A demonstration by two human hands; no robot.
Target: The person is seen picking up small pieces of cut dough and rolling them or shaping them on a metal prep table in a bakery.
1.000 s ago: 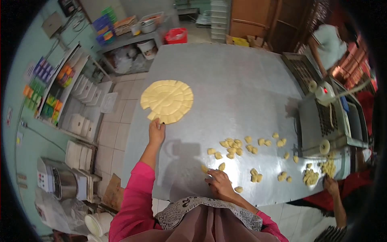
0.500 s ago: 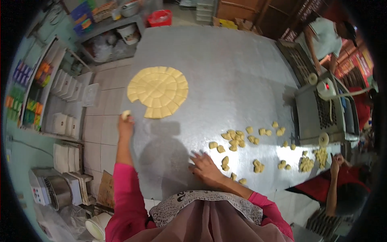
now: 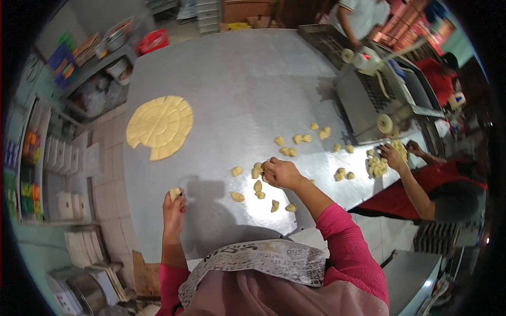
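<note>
My left hand (image 3: 173,217) is closed around a small wedge of pale yellow dough (image 3: 175,194), held near the table's left part. Out to the right, my right hand (image 3: 283,174) has its fingers pinched together on a small dough lump (image 3: 256,171); its fingertips partly cover what they grip. Around it lie loose dough lumps, among them one lump (image 3: 237,171) to its left and another (image 3: 237,196) nearer to me. Farther off at the left rests a flat dough round (image 3: 163,124) scored into many pieces, with a notch in its near edge.
The wide metal table (image 3: 232,68) carries everything. Along its right side stands a metal machine with rollers (image 3: 363,102). A co-worker in red and black handles a dough heap (image 3: 377,167) at the right; another person stands behind the machine. A shelf (image 3: 58,158) lines the left wall.
My right hand has gone from lying spread on the table to pinching among the dough lumps. My left hand still holds its dough wedge, now nearer my body. The whole view has swung to the right.
</note>
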